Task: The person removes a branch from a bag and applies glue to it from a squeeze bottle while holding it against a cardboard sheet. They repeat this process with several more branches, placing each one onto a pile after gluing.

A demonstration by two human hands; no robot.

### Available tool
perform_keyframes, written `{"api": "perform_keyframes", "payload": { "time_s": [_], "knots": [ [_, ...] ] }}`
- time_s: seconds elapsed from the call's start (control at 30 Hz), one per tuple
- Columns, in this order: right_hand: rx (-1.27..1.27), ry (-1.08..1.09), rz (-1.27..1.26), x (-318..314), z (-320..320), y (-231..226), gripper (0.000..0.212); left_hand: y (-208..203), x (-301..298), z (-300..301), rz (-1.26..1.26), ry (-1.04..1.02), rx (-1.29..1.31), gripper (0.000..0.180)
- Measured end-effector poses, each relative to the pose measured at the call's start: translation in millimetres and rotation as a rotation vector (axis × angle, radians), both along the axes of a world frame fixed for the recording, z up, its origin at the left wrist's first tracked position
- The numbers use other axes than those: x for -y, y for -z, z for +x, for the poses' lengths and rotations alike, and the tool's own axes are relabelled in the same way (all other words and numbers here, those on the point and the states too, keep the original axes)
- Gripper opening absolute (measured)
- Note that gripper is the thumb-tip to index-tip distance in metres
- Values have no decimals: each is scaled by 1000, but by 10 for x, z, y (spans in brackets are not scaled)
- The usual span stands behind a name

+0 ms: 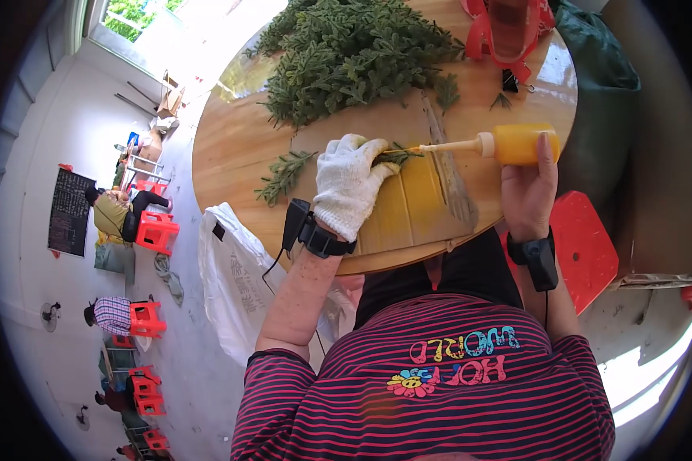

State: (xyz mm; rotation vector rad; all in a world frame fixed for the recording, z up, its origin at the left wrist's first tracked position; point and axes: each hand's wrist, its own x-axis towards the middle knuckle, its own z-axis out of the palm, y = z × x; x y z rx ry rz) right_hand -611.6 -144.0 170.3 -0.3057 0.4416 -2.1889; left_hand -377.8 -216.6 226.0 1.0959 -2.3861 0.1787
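My left hand, in a white knit glove, is closed with thumb and fingertips on a small green artificial sprig. Yellow shows at the stem end, by the fingertips. From the right, my bare right hand grips a squeeze bottle of yellow liquid, tipped on its side. Its long pale nozzle points left, with the tip at or very near the sprig. Under both lies a cardboard sheet stained yellow. Another sprig rests left of my glove.
A heap of green sprigs covers the far part of the round wooden table. A red plastic holder and black clip sit at far right. A white sack hangs left; a red stool stands right. Other people sit far left.
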Motion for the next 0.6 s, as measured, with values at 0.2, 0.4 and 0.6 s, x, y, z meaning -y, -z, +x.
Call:
{"api": "perform_keyframes", "payload": {
  "time_s": [0.2,0.4,0.6],
  "knots": [
    [-158,123,41,-100,115,-86,25,56,20,36,75,20,-26,33],
    [-316,193,14,-100,200,-230,27,66,36,62,133,43,-87,33],
    [-399,210,12,-75,268,-285,32,69,40,69,145,53,-105,33]
  ]
}}
